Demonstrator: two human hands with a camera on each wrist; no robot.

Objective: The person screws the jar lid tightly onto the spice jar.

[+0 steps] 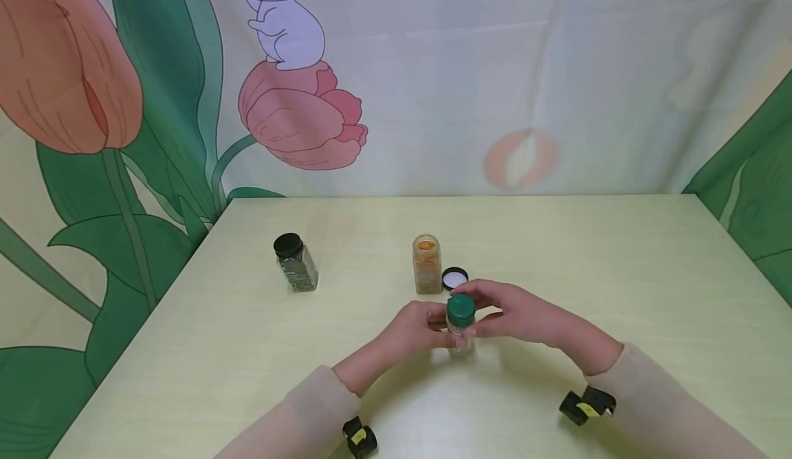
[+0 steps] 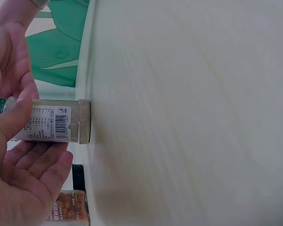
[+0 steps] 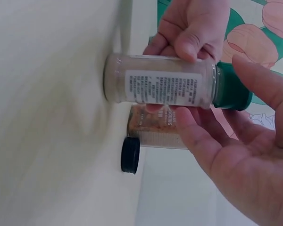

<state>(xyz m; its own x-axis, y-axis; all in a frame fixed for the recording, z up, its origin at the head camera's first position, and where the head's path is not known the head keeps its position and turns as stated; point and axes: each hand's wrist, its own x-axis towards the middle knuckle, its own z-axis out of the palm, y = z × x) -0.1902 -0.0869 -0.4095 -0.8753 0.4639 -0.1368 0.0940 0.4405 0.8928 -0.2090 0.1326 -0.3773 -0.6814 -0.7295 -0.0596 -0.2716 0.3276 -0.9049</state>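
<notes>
A glass spice jar with a green cap [image 1: 460, 310] stands upright between both hands, its base close over the tabletop. Greyish-brown powder and a white printed label [image 2: 49, 123] show through its side. My left hand [image 1: 416, 330] grips the jar's body from the left, thumb across the front and fingers behind. From the right, my right hand [image 1: 516, 311] holds the jar around its upper part, with fingers curved behind it and the thumb on the near side. The green cap [image 3: 233, 87] lies between the right thumb and fingers in the right wrist view.
Just behind the hands stands an uncapped jar of orange seasoning [image 1: 427, 266]. Its black cap [image 1: 455, 279] lies beside it, white inside facing up. Farther left is a black-lidded jar of green herbs [image 1: 298, 266]. A printed curtain [image 1: 433, 88] hangs behind the pale table [image 1: 185, 363].
</notes>
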